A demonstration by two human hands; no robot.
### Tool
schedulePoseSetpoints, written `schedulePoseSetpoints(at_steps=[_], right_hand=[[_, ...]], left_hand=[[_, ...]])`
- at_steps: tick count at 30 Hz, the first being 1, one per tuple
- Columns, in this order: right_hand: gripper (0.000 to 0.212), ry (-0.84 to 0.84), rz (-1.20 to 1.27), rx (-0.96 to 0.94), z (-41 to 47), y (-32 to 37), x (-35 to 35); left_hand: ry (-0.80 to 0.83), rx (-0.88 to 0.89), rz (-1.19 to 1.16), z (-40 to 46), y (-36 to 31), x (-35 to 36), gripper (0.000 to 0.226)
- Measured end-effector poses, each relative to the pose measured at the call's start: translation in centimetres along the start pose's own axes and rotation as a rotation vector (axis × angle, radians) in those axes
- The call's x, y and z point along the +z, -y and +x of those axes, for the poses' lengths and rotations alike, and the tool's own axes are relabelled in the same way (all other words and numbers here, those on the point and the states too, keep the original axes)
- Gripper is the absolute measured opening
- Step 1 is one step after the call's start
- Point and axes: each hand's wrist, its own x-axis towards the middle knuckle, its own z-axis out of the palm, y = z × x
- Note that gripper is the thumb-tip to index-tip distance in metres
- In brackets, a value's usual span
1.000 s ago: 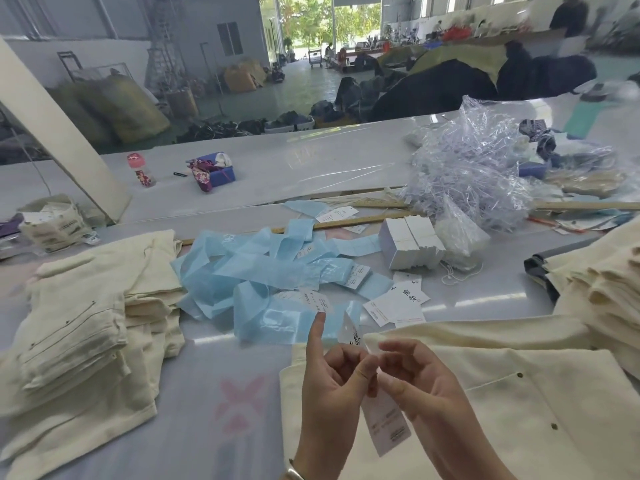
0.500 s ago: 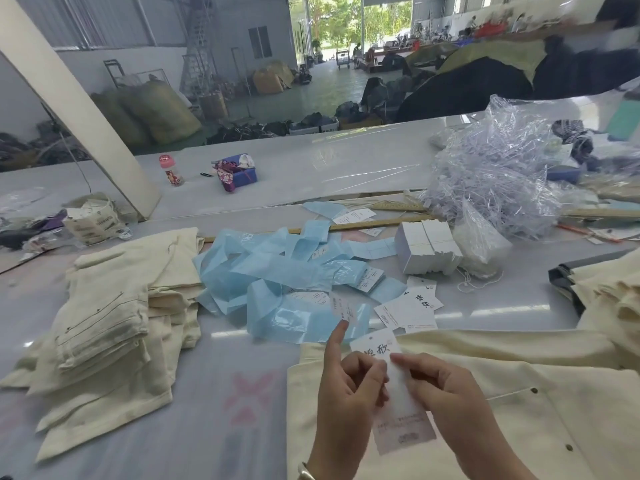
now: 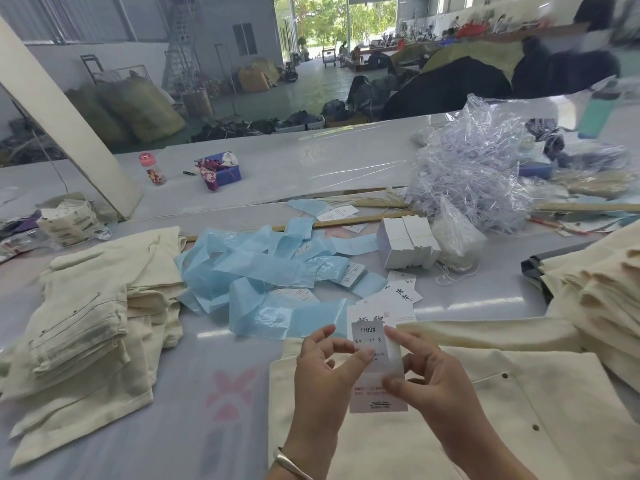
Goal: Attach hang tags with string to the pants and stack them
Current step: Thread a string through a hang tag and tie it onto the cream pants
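My left hand [image 3: 323, 370] and right hand [image 3: 424, 372] both pinch the hang tag [image 3: 375, 362], held above the pants [image 3: 519, 403] on the bench [image 3: 173, 410]. I see no string; a weak pinch could drop the tag among the loose tags [image 3: 403, 294] beyond.

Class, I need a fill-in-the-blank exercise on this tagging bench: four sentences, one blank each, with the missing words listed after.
1. Both hands, left hand and right hand, hold one hang tag printed ____#.
2. The crumpled plastic strips mid-table are light ____.
3. The folded pants stack lies to the person's ____.
4. A bracelet circles the ____ wrist.

Missing words: 1103; blue; left; left
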Motion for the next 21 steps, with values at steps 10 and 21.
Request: schedulePoseSetpoints(at_steps=[10, 21], right_hand=[[0.067, 0.006, 0.109, -0.082, -0.8, 0.7, -0.1], [0.066, -0.066, 0.05, -0.187, -1.0, 0.3, 0.6]], left_hand=[[0.02, 0.013, 0.112, -0.4, 1.0, 0.4, 0.026], [0.102, 0.129, 0.179, -1.7, 1.6, 0.9, 0.04]])
